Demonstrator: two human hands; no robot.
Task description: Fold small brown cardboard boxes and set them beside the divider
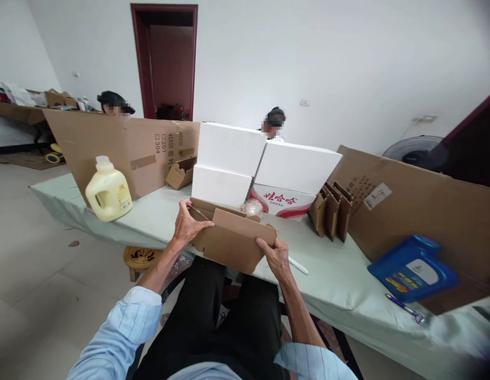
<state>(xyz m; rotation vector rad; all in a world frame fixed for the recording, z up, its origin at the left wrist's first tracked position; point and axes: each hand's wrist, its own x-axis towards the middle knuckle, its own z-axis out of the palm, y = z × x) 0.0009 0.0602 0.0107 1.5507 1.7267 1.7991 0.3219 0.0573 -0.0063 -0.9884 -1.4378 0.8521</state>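
Between my hands is a small brown cardboard box point(235, 237), partly folded, with a flap standing up along its front, held at the table's near edge. My left hand point(188, 226) grips its left end, thumb along the front edge and fingers behind. At the right end my right hand point(275, 257) pinches the cardboard, thumb on the front face and fingers hidden behind. Just behind the box sits a roll of clear tape point(252, 207). A white stick-like tool point(299, 265) lies on the green cloth to the right of my right hand.
White boxes point(225, 184) are stacked behind, one box point(284, 200) with red print. Several folded cartons point(331, 211) stand right of them. A yellow jug point(109, 192) is left; a blue bottle point(415, 268) and purple-handled tool point(405, 307) are right. Two people sit beyond large cardboard panels point(145, 148).
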